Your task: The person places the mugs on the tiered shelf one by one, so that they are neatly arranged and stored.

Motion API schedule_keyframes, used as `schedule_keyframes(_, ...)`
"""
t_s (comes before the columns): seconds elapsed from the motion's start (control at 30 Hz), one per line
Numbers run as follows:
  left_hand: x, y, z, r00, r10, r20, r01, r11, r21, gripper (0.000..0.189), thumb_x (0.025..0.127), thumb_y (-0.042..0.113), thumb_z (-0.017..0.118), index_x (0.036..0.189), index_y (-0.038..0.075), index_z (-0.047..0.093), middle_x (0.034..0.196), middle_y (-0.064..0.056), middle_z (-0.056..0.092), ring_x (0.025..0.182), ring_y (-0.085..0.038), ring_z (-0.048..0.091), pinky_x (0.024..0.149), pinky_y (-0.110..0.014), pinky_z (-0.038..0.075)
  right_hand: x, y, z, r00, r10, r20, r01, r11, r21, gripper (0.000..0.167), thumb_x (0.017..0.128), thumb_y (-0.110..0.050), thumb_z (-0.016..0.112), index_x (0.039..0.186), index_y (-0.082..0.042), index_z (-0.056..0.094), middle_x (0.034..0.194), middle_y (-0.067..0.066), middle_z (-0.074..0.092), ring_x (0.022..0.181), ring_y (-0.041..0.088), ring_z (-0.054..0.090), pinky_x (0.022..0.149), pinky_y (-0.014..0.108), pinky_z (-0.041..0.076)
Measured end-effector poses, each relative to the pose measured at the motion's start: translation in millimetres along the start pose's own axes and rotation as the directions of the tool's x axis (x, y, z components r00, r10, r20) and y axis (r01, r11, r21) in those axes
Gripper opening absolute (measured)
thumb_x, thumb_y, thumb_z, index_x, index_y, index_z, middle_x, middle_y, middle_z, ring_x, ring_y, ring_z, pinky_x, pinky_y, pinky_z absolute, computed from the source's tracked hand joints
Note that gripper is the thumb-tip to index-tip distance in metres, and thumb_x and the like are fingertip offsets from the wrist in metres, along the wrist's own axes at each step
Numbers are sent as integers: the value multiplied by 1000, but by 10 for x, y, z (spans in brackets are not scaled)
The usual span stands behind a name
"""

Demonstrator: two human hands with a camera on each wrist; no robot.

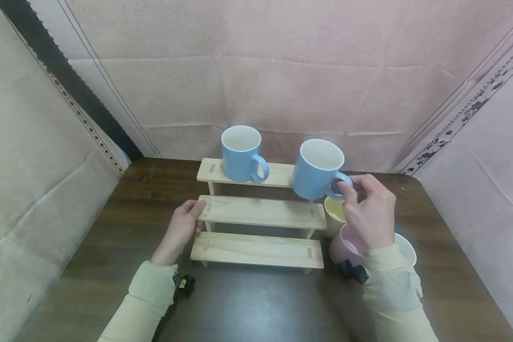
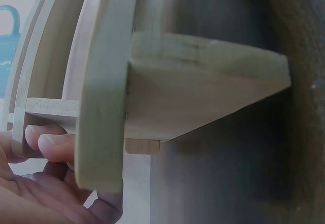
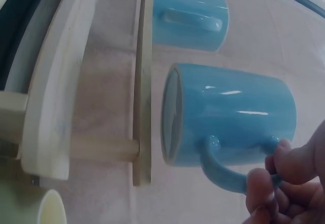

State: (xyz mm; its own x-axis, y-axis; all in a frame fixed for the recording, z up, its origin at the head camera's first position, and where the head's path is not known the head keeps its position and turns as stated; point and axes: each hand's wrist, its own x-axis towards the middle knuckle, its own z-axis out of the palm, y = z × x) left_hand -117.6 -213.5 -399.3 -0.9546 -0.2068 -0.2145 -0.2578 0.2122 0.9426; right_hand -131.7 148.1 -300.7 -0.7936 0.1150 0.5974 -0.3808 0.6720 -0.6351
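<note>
A three-tier wooden display stand point(image 1: 261, 212) stands on the table. With thumb and fingers, my left hand point(image 1: 180, 232) grips the left end of its middle tier, as the left wrist view also shows. One light blue mug point(image 1: 237, 159) sits upright on the top tier, left of centre, its handle to the right. My right hand point(image 1: 371, 209) pinches the handle of a second light blue mug point(image 3: 233, 115), slightly tilted by the right end of the top tier. In the right wrist view a gap shows between this mug's base and the top board.
Right of the stand, partly behind my right hand and sleeve, are a pale yellow mug point(image 1: 335, 212), a pink mug point(image 1: 343, 244) and a white-rimmed cup point(image 1: 407, 251). The dark wooden table point(image 1: 248, 304) is bordered by pale cloth point(image 1: 282, 95) at the back and sides.
</note>
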Motion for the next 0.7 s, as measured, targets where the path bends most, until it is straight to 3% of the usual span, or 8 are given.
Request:
schedule_keyframes(0.37,-4,-20,1,1000,7,5,-7,1000,-9,41,103,40,47,117,1,54,74,-3,49,59,-14,48,56,-28,42,85,-3,213,1000,-5,28,5,1000,18,11,89,-10,71,90,1,71,79,8,66,62,16,57,57,21,38)
schedule_keyframes(0.7,-2,-11,2,1000,16,8,-15,1000,-18,41,103,39,47,117,1,54,73,-3,48,58,-14,47,55,-27,42,152,3,326,999,-2,38,1,1000,26,16,90,-15,71,92,1,71,81,9,66,65,18,58,59,23,41)
